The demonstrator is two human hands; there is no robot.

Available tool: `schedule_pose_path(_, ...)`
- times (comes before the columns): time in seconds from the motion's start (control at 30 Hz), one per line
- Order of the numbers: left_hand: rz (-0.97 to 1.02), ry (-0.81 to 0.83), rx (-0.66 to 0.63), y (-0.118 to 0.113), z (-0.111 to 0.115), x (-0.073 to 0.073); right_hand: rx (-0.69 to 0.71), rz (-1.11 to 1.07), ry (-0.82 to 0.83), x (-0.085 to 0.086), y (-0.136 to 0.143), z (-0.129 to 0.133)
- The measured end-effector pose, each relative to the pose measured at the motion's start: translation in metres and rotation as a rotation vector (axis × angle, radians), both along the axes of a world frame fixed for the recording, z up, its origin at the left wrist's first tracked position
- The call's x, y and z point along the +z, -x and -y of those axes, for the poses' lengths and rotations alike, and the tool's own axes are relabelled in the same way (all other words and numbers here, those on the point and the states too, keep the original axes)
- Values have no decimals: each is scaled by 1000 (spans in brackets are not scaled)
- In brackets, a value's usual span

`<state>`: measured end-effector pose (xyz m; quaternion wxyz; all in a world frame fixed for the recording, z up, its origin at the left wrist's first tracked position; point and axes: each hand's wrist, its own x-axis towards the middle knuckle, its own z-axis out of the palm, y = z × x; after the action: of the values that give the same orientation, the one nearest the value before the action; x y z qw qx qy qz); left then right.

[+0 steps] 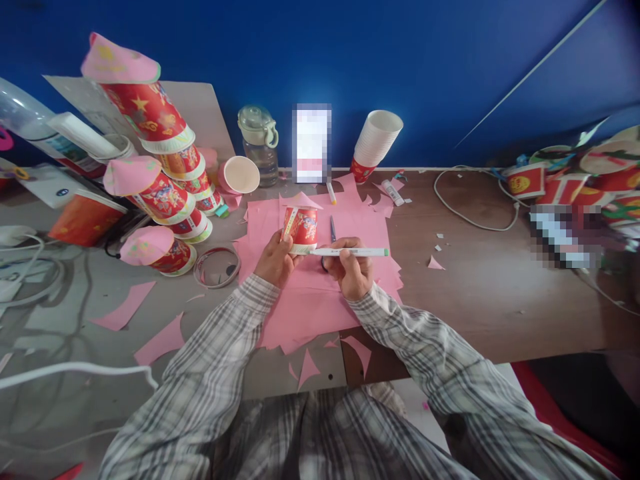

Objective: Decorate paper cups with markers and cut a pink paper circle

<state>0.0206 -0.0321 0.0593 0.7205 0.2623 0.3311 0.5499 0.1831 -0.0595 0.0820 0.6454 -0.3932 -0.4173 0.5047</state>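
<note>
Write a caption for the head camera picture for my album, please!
The left hand holds a red cup and the right hand a green-ended marker above pink paper.

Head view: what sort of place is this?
Probably a craft table: pink paper sheets lie spread across the middle, red paper cups with pink paper tops are stacked at the left, and the right hand holds a marker.

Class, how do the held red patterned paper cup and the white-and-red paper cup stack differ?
The red patterned paper cup is held mouth-down; the white-and-red paper cup stack stands mouth-up, unheld. The cup is single; the stack nests many. Both show red.
</note>
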Motion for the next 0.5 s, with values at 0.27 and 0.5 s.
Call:
schedule_pose_path(0.27, -6, 0, 6, -1, -1, -3, 25, 13, -9, -1, 1, 0)
schedule_pose_path(0.5, 25, -1, 4, -1, -1, -1, 3, -24, 3, 0, -1, -1)
